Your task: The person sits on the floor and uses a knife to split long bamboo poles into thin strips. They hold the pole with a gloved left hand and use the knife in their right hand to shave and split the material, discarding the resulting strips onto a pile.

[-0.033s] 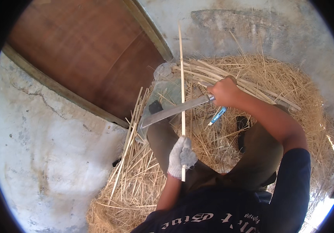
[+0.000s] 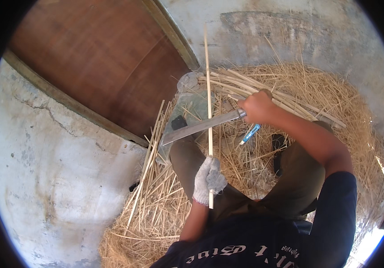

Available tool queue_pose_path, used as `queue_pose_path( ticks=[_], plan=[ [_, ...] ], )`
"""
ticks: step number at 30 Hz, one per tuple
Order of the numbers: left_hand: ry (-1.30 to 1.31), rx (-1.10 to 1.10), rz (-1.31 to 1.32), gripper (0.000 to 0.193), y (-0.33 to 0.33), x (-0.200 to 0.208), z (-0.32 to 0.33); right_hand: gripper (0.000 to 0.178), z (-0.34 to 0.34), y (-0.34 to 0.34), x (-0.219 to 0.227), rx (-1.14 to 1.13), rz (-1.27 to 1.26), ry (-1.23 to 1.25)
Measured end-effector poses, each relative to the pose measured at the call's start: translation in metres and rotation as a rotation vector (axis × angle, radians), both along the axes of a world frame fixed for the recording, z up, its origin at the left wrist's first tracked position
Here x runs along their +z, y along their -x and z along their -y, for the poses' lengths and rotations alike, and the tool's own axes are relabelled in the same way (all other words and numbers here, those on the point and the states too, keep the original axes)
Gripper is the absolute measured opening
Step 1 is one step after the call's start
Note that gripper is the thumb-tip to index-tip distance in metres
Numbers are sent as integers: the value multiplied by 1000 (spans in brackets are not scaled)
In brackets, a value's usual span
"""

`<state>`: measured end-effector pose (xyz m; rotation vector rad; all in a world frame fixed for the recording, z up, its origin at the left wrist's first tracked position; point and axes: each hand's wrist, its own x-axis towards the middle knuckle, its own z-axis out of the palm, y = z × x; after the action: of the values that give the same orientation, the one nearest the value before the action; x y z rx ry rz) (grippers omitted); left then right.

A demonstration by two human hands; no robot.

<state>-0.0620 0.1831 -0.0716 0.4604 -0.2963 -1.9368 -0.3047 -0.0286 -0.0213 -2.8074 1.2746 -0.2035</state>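
My left hand (image 2: 209, 177), in a grey-white knit glove, is closed around the lower part of a long, thin bamboo strip (image 2: 210, 143). The strip stands nearly straight away from me, its far end reaching in front of the wall. My bare right hand (image 2: 260, 107) grips the handle of a machete (image 2: 203, 127). Its long, straight blade slants down to the left and crosses the strip beyond my gloved hand, its tip over my left knee. Whether the edge bites into the strip cannot be made out.
A blue utility knife (image 2: 249, 134) lies on shavings between my legs. Beyond my right hand is a bundle of bamboo strips (image 2: 241, 85); more strips (image 2: 151, 147) lean at the left. Shavings (image 2: 335, 98) are heaped around. A brown door panel (image 2: 107, 58) and a stained wall (image 2: 58, 156) stand close by.
The far end of the bamboo strip has shifted very slightly to the left. Both hands keep their grips in almost the same places.
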Motion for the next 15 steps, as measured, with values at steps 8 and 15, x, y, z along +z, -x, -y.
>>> queue_pose_path(
  ticks=[8, 15],
  plan=[
    [-4, -73, -284, 41, -10, -22, -12, 19, -3, -4, -12, -136, 25, 161],
    [12, -70, -371, 43, -16, -14, -14, 24, -35, -19, 9, 68, -166, 166]
  ],
)
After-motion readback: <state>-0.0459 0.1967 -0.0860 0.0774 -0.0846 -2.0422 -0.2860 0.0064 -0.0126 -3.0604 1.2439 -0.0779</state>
